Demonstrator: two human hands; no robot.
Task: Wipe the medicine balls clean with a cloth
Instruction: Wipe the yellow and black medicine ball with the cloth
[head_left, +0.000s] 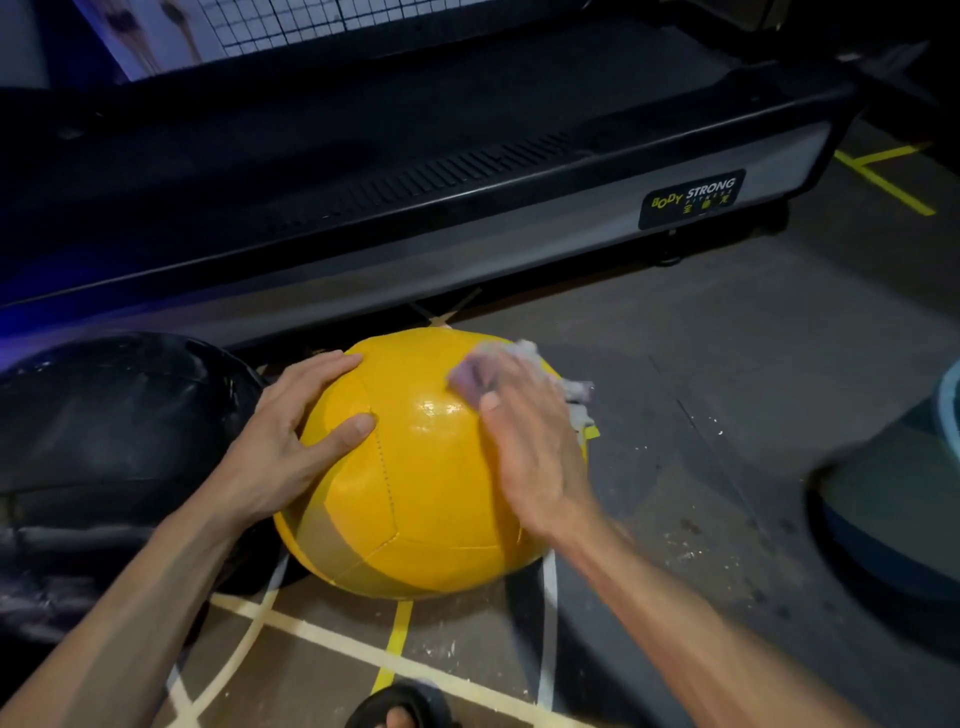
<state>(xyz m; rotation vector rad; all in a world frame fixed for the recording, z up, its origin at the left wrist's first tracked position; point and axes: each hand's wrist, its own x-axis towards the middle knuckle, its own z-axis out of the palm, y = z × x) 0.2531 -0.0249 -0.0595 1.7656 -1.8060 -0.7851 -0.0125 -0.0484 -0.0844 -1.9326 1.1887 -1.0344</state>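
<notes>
Step in hand: wiping the round yellow stitched-leather medicine ball (415, 483), which sits on the line-marked gym floor (701, 415) at centre frame, in front of the dark treadmill deck (415, 197) that fills the upper half.
Cloth: a pale purple, frayed cloth (478, 376) lies pressed on the ball's upper right shoulder, its ragged edge trailing off to the right.
Right hand (524, 436): laid over the cloth, fingers (491, 402) fairly straight and close together, pressing the cloth flat to the ball; blurred, so I judge it mid-stroke. Whether any fingertip hooks into the cloth I cannot tell.
Left hand (291, 436): spread on the ball's left side, fingers apart and lightly bent to the curve, thumb across the seam, steadying rather than clutching.
Progress: a wet-looking sheen shows near the top; the lower panels look dull, so probably unfinished.
Next move calls for: rolling the ball with the steadying hand to bring the underside up, keeping pressure even.
Other ball: a black, scuffed medicine ball (114, 415) rests just beside the yellow one at the left edge, likely still to do.
</notes>
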